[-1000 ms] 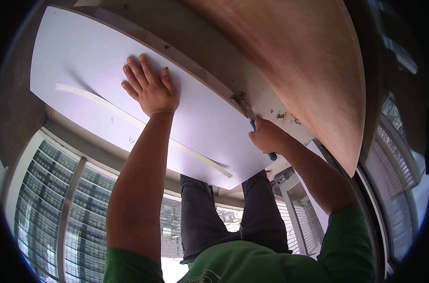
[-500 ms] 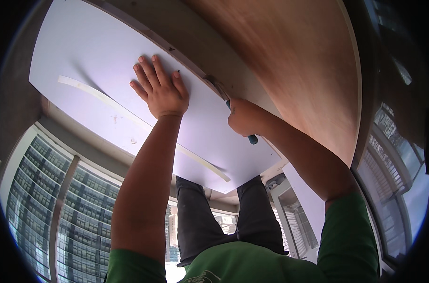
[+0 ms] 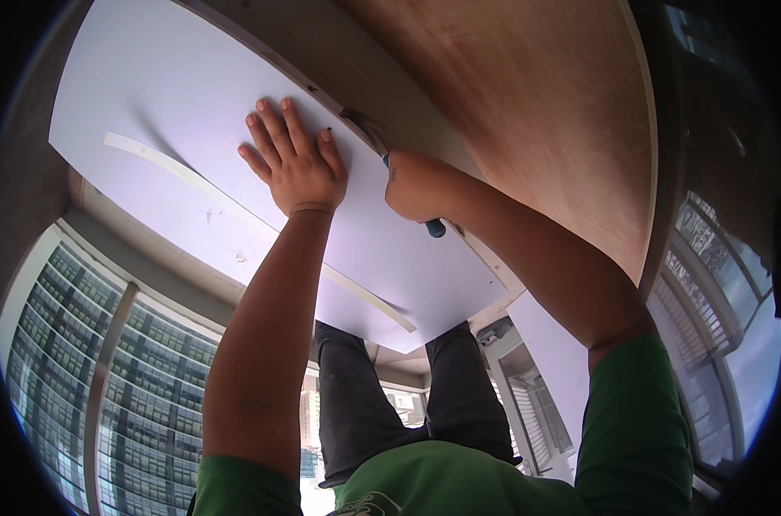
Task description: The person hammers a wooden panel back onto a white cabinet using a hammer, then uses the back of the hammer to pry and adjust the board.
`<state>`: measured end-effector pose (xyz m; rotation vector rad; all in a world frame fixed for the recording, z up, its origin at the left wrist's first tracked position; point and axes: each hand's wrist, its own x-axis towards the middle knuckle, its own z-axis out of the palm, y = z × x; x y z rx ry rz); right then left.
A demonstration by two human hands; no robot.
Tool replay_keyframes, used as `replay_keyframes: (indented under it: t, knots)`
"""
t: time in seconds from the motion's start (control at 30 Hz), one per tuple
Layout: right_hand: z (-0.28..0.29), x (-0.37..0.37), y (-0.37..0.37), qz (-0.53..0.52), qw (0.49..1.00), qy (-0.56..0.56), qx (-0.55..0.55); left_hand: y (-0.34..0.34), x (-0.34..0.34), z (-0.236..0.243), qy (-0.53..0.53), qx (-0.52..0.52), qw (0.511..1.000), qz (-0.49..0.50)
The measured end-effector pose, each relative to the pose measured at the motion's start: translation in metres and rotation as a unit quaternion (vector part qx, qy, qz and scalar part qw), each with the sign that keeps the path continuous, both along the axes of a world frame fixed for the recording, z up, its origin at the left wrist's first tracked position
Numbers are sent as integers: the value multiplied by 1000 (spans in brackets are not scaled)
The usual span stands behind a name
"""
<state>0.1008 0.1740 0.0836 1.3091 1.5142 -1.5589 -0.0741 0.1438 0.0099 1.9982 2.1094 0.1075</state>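
One blue-handled tool point(image 3: 436, 228) farther forward, two hands point(image 3: 304, 172) point(image 3: 416, 187), one white panel point(image 3: 369, 254)

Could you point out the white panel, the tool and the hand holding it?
White panel point(image 3: 364, 241): head view, its bare middle surface.
Tool point(image 3: 435, 229): head view, blue handle's end.
Right hand point(image 3: 414, 185): head view, back of the hand.

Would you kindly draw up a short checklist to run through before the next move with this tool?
1. Left hand flat on the smooth white panel: ok, fingers spread.
2. Right hand closed around the slim tool with a dark blue handle: ok.
3. Left thumb apart from the tool's narrow dark blade: ok, though the gap looks small.
4. Blade touching the panel's far edge: cannot tell; it lies along it.
5. Panel's face bare: not ok, a long, narrow off-white strip lies along it.
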Motion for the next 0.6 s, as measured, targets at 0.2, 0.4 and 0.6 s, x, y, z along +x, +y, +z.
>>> replay_keyframes:
  t: [0.2,0.4,0.6]
  knots:
    - [11,-17,30,-93,994,-35,-36,0,1,2,-3,-7,1000,1]
    - [13,-32,48,-72,996,21,42,-3,-1,0,28,-5,1000,1]
    - [-1,-44,65,-27,996,46,74,0,0,2,2,8,1000,-5]
